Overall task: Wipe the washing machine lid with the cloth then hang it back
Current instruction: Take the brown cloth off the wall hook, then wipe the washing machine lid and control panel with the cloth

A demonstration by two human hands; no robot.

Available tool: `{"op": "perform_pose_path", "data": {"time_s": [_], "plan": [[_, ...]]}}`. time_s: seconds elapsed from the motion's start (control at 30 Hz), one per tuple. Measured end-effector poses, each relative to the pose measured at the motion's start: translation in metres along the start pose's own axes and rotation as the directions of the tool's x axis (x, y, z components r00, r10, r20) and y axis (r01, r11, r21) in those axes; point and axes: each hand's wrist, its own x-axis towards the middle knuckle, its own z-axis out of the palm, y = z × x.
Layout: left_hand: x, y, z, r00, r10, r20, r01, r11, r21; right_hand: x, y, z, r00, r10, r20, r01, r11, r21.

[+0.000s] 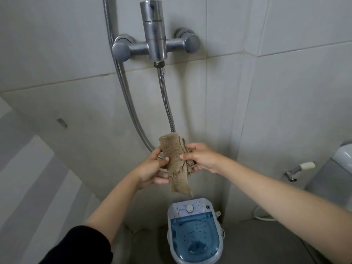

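A tan woven cloth (175, 161) hangs draped over the lower loop of the metal shower hose (165, 100), with its frayed end pointing down. My left hand (152, 169) grips the cloth's left side, thumb on its front. My right hand (202, 159) pinches its right edge. Below the cloth, on the floor, stands a small washing machine (194, 231) with a translucent blue lid (194, 237) and a white dial on its top panel.
A chrome shower mixer (155, 44) is fixed to the tiled wall above. A toilet (341, 174) and a bidet sprayer (297, 170) are at the right edge. A white cable (262, 216) runs along the floor beside the machine.
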Motion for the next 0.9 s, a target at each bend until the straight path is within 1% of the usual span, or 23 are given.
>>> {"op": "perform_pose_path", "data": {"time_s": [0.07, 0.13, 0.23, 0.27, 0.33, 0.4, 0.47, 0.53, 0.57, 0.6, 0.63, 0.7, 0.77, 0.8, 0.9], "plan": [[0.012, -0.012, -0.012, 0.996, -0.027, 0.08, 0.035, 0.994, -0.1, 0.01, 0.011, 0.003, 0.997, -0.053, -0.051, 0.053, 0.999, -0.006], [0.023, -0.023, -0.022, 0.987, -0.053, 0.15, 0.078, 0.982, -0.169, 0.018, 0.022, 0.005, 0.981, -0.155, -0.116, 0.153, 0.988, -0.025], [0.048, -0.048, -0.034, 0.97, -0.08, 0.229, 0.132, 0.966, -0.223, 0.036, 0.046, 0.008, 0.924, -0.342, -0.168, 0.302, 0.926, -0.226], [0.056, -0.055, -0.036, 0.968, -0.079, 0.24, 0.14, 0.958, -0.248, 0.041, 0.054, 0.009, 0.904, -0.397, -0.16, 0.345, 0.897, -0.275], [0.074, -0.08, -0.037, 0.961, -0.066, 0.268, 0.148, 0.942, -0.3, 0.054, 0.079, 0.012, 0.872, -0.478, -0.105, 0.427, 0.848, -0.315], [0.09, -0.1, -0.037, 0.957, -0.05, 0.286, 0.147, 0.933, -0.33, 0.066, 0.102, 0.009, 0.869, -0.491, -0.057, 0.453, 0.838, -0.306], [0.109, -0.133, -0.034, 0.953, -0.008, 0.302, 0.099, 0.953, -0.286, 0.082, 0.134, 0.009, 0.879, -0.477, -0.007, 0.453, 0.84, -0.299], [0.13, -0.161, -0.034, 0.966, 0.04, 0.256, 0.026, 0.968, -0.25, 0.094, 0.162, 0.008, 0.896, -0.444, 0.014, 0.432, 0.865, -0.256], [0.139, -0.176, -0.033, 0.974, 0.063, 0.218, -0.011, 0.973, -0.233, 0.102, 0.178, 0.008, 0.9, -0.436, 0.011, 0.43, 0.883, -0.19], [0.16, -0.209, -0.03, 0.981, 0.111, 0.16, -0.069, 0.967, -0.245, 0.117, 0.213, 0.007, 0.908, -0.419, -0.012, 0.416, 0.904, -0.096], [0.168, -0.216, -0.03, 0.986, 0.132, 0.102, -0.104, 0.963, -0.247, 0.122, 0.221, 0.005, 0.929, -0.368, -0.029, 0.369, 0.928, 0.049], [0.188, -0.243, -0.027, 0.987, 0.161, 0.004, -0.155, 0.957, -0.245, 0.139, 0.254, 0.001, 0.97, -0.242, 0.017, 0.226, 0.926, 0.302], [0.208, -0.268, -0.026, 0.974, 0.218, -0.065, -0.227, 0.949, -0.217, 0.158, 0.288, 0.0, 0.98, -0.193, 0.052, 0.165, 0.925, 0.342], [0.221, -0.286, -0.026, 0.966, 0.241, -0.098, -0.257, 0.944, -0.208, 0.169, 0.312, 0.002, 0.981, -0.188, 0.055, 0.163, 0.94, 0.299], [0.25, -0.326, -0.024, 0.938, 0.311, -0.151, -0.337, 0.922, -0.192, 0.194, 0.365, 0.01, 0.97, -0.238, 0.039, 0.224, 0.949, 0.221]]}}
